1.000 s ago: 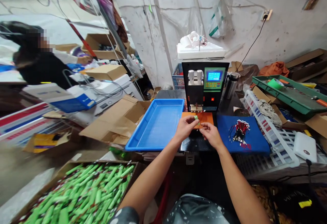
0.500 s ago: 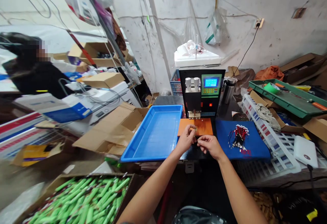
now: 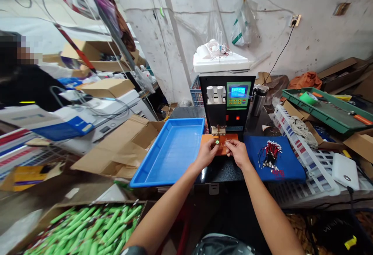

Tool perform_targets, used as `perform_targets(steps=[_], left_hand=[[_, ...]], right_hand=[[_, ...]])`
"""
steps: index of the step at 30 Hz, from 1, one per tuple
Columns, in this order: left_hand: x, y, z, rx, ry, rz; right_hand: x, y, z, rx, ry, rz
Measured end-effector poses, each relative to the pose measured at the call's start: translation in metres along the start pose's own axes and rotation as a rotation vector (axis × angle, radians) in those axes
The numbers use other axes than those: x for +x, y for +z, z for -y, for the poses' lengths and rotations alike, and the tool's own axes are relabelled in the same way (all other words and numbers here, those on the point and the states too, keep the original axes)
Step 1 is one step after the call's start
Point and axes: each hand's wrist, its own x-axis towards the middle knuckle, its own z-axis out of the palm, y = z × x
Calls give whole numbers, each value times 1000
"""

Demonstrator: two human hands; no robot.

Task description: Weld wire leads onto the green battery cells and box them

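My left hand (image 3: 208,152) is closed on a small green cylinder (image 3: 217,142), seen end-on just under the tip of the black machine (image 3: 215,115). Right beside it, my right hand (image 3: 236,152) pinches something too small to make out. Both hands are over the orange plate (image 3: 206,140) at the machine's foot. A bundle of red and black wires with white connectors (image 3: 271,154) lies on a blue cloth (image 3: 291,169) to the right. The machine's blue screen (image 3: 238,91) is lit.
A blue tray (image 3: 175,154) is left of the machine. At the lower left stands a box of green cylinders (image 3: 93,228). White plastic crates (image 3: 309,158) and a green tray (image 3: 329,109) are at the right. A person in dark clothes (image 3: 32,84) is at the far left.
Both hands have moved forward to the machine's tip, and the green cylinder now shows end-on there. The camera view has shifted slightly.
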Motion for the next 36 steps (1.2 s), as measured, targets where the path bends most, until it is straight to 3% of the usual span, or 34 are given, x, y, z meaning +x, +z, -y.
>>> perform_targets(steps=[4,9,18,36], left_hand=[[10,0,9,89,78,-57],[16,3,16,76,40,-4],[14,6,16,431,24,-15],[13,3,10,435,31,-9]], right_hand=[[13,7,-2,-71,-28,-68],[19,17,3,-102,-48,-68],[27,24,-2,-115,-38,-120],[28,27,-10,-292,-120,-145]])
